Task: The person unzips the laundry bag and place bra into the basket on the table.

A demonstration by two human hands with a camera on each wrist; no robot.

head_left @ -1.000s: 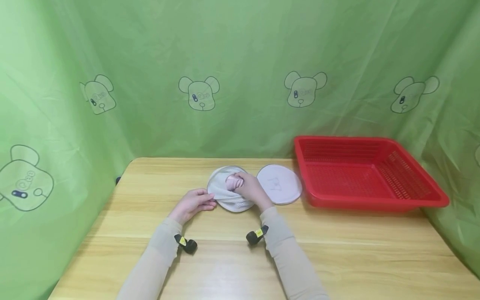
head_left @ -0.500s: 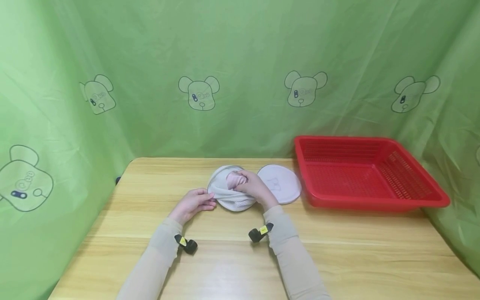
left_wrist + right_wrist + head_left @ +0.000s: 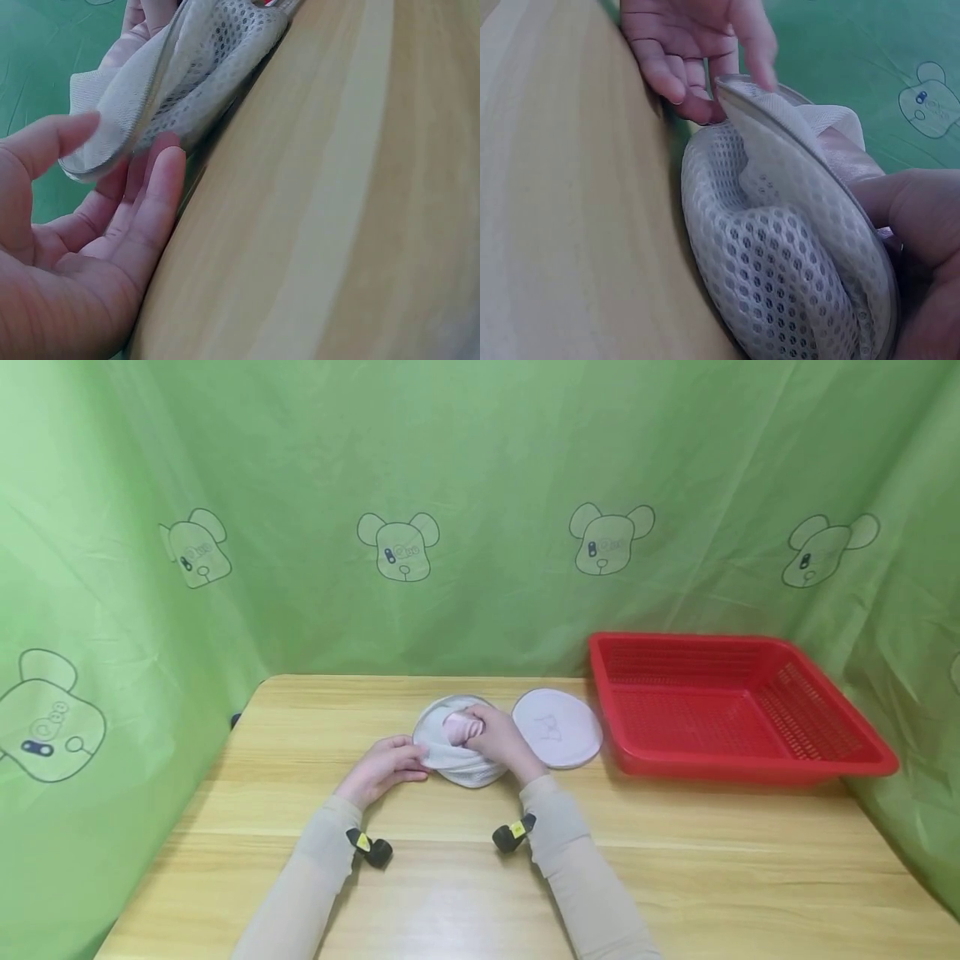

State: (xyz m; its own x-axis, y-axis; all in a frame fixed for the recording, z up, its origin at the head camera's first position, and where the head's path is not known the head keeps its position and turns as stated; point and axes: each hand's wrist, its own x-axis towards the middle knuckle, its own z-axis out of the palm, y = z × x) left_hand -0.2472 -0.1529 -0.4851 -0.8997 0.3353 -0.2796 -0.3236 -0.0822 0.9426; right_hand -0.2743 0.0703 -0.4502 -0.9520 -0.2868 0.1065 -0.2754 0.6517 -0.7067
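Note:
A round white mesh laundry bag [image 3: 471, 774] with a rim like a zipper sits on the wooden table. My left hand [image 3: 384, 770] pinches the bag's left edge, thumb above and fingers beneath. In the left wrist view, the thumb [image 3: 56, 142] lies over the piped rim. My right hand [image 3: 501, 742] reaches over the bag's mouth and grips a folded pale pink satiny cloth [image 3: 459, 727]. Shiny pink fabric [image 3: 851, 159] also shows beside the right fingers in the right wrist view. Whatever part of the cloth lies deeper in the bag is hidden.
Just right of the bag lies a flat round white fabric panel [image 3: 558, 731] with a faint line drawing. A large red plastic basket [image 3: 750, 764] stands at the back right. Green curtain [image 3: 495, 610] with bear-head prints hangs behind the wooden table [image 3: 450, 877].
My right hand, gripping the pink cloth, shifted slightly right, then back left over the bag's mouth. The bag's rim changed shape a little. My left hand stayed nearly still at the bag's edge.

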